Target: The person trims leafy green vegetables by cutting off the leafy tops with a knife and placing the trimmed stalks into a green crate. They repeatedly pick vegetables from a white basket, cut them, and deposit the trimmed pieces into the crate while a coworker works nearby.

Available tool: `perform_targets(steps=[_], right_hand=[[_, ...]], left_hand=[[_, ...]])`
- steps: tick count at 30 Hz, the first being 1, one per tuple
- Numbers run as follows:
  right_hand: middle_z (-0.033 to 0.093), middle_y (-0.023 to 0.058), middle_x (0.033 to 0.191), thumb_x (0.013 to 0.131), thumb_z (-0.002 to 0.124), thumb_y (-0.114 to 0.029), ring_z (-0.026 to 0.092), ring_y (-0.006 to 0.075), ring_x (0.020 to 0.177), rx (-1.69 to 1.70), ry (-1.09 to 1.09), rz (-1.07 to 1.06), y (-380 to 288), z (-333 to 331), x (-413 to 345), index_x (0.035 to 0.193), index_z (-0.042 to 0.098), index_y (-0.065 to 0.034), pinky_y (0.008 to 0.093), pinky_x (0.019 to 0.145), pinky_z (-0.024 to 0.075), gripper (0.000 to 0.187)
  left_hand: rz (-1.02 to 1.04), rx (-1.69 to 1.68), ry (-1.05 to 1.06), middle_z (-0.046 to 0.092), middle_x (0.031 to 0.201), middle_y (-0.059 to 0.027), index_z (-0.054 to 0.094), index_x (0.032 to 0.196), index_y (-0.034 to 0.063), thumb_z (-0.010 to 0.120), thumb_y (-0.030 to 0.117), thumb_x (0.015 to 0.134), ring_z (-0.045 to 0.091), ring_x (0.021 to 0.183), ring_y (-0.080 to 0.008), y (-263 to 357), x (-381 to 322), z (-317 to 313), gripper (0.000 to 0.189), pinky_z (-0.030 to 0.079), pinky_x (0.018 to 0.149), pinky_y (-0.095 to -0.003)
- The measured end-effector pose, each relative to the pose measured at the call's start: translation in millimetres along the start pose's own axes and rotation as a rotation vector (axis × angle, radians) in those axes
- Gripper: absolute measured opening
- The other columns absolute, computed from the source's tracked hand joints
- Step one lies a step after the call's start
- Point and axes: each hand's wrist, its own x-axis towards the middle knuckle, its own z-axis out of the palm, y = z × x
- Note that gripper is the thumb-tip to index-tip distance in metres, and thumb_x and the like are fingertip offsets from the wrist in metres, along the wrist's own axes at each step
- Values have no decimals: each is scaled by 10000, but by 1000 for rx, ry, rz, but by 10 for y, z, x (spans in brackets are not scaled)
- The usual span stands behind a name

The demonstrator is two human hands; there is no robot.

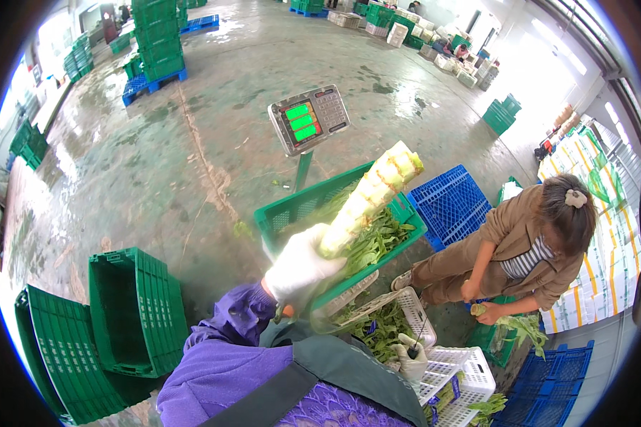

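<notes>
A thick pale stem of celtuce (371, 197) is held up in my left hand (305, 262), which wears a white glove. Below it stands a green plastic crate (270, 213) holding leafy greens (379, 240). My right hand (412, 358), gloved too, grips a thin tool with a dark handle (414, 351), perhaps a knife, beside a white plastic basket (421, 315) of leaves. Another white basket (475, 368) with banded greens lies near that hand. The platform scale's display (310, 120) is lit green on its post beyond the crate.
At the right a co-worker (513, 256) bends over, holding a leafy stem. Blue plastic pallets (451, 203) lie beside and below this person. Empty green crates (139, 315) stand at lower left. Stacked cartons (593, 240) line the right wall. The concrete floor (219, 133) has wet patches.
</notes>
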Motion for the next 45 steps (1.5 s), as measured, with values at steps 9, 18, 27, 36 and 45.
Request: perform_targets(steps=[9, 18, 27, 36, 45], right_hand=[[718, 91, 1151, 951, 748, -51, 678, 105, 820, -8, 32, 114, 160, -42, -96, 1252, 657, 33, 235, 661, 584, 325], [739, 90, 1073, 962, 766, -121, 712, 124, 830, -62, -4, -32, 109, 71, -196, 1263, 656, 37, 245, 700, 582, 357], [788, 69, 1019, 812, 864, -34, 724, 140, 874, -409, 257, -697, -1222, 843, 127, 1111, 742, 6, 295, 816, 566, 325], [646, 47, 813, 657, 820, -16, 661, 266, 706, -708, 236, -1279, -1613, 1184, 558, 1207, 712, -121, 375, 657, 521, 570], [774, 97, 1043, 1004, 692, -97, 680, 85, 814, 126, 442, -196, -1061, 266, 501, 1135, 698, -17, 256, 744, 559, 154]], left_hand=[[-119, -310, -218, 692, 1077, -3, 688, 1203, 23, 789, 75, 843, 620, 909, -79, -79, 6, -18, 377, 520, 831, -264], [-207, -404, -336, 716, 1053, -31, 690, 1181, 3, 787, 67, 830, 637, 869, -100, -37, 4, -159, 370, 536, 779, -269], [-352, -150, -452, 702, 1080, -68, 634, 1260, -19, 793, 99, 831, 636, 921, -127, -48, 133, 14, 473, 533, 823, -301], [-386, 217, -800, 721, 1065, -15, 683, 1227, 18, 877, 216, 797, 626, 971, -92, -116, 148, 378, 512, 504, 889, -283], [-593, -156, -949, 635, 893, -6, 616, 1189, 20, 800, 165, 838, 605, 716, -112, -60, 224, 484, 422, 498, 631, -278]])
